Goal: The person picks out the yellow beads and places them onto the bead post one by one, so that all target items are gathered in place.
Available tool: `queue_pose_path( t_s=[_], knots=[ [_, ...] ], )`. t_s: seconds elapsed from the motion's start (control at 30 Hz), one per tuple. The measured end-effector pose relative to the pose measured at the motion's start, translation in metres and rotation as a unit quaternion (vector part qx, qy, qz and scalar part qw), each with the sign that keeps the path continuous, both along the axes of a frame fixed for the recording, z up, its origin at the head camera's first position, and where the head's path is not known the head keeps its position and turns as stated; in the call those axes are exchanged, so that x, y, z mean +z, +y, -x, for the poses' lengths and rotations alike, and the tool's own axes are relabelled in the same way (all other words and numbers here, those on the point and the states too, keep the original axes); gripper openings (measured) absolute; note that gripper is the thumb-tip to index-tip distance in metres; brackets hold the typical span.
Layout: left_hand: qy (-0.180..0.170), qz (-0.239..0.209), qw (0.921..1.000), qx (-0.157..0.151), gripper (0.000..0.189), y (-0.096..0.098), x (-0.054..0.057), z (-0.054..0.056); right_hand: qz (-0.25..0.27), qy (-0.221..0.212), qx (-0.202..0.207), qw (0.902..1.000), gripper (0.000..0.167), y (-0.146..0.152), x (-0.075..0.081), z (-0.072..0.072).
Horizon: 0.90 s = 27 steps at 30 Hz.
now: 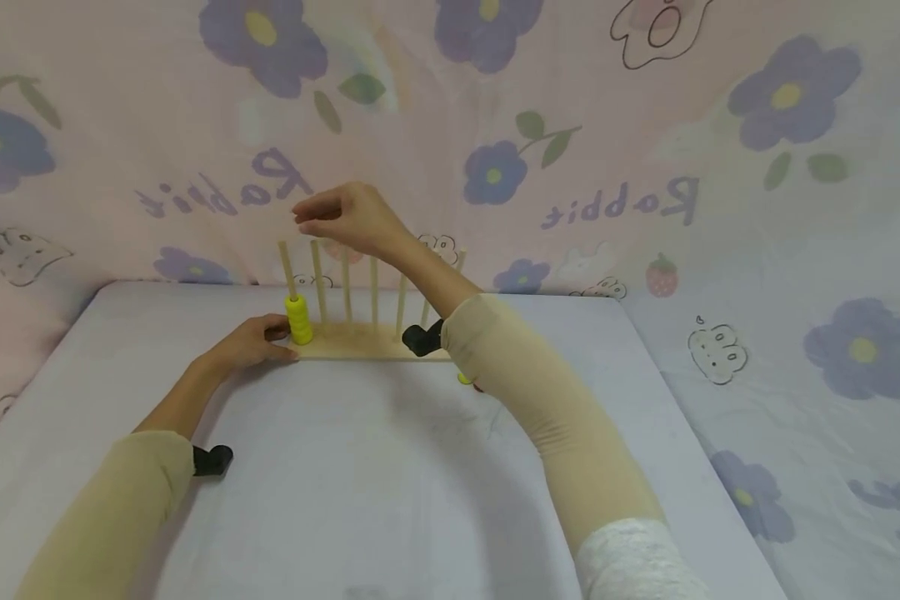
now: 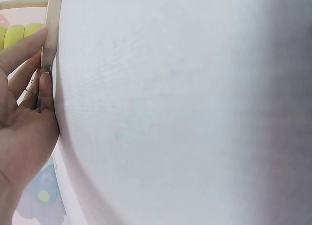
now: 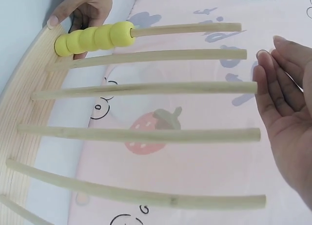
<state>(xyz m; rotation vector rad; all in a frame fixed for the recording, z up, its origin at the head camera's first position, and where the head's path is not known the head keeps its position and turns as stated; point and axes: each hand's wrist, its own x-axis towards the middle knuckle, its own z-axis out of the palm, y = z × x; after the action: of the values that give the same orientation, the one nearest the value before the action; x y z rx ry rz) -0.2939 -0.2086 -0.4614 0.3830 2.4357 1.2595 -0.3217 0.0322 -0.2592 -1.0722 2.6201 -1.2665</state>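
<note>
A wooden peg rack [image 1: 360,343] stands on the table, with a row of upright pegs along its flat base. Several yellow beads [image 1: 297,321] are stacked at the bottom of the leftmost peg [image 3: 187,29]; the pegs beside it that show are bare. My left hand [image 1: 249,342] grips the left end of the base, its thumb on the wood, as the left wrist view also shows. Above the pegs on the left side hovers my right hand [image 1: 358,218]. Its fingers are loosely bent, and nothing shows between them in the right wrist view [image 3: 287,93].
Beyond the rack's right end, partly behind the right forearm, a yellow bead [image 1: 464,378] and something dark red lie on the white tabletop [image 1: 330,483]. A flowered cloth [image 1: 412,150] hangs behind the table. Black mounts [image 1: 212,461] stick out from both sleeves.
</note>
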Motion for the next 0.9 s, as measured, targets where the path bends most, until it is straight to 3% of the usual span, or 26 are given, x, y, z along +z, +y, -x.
queue_pose_path(
  t_s=[0.23,0.4,0.6,0.9],
  knots=[
    [0.008,-0.007,0.9999,-0.003,0.075,-0.001,0.002,-0.003,0.035,0.005,-0.012,0.9993,0.028,0.019,0.002,-0.008],
    [-0.006,0.006,1.0000,0.001,0.080,0.000,0.003,-0.003,0.042,0.017,-0.020,0.9988,0.028,0.039,-0.002,-0.012],
    [-0.004,0.002,1.0000,0.004,0.080,-0.002,0.001,-0.005,0.088,0.000,-0.021,0.9959,0.030,0.059,-0.008,-0.018],
    [0.004,0.002,1.0000,0.002,0.078,0.001,0.002,-0.003,0.091,-0.024,-0.060,0.9937,0.029,0.087,-0.006,-0.037]
  ],
)
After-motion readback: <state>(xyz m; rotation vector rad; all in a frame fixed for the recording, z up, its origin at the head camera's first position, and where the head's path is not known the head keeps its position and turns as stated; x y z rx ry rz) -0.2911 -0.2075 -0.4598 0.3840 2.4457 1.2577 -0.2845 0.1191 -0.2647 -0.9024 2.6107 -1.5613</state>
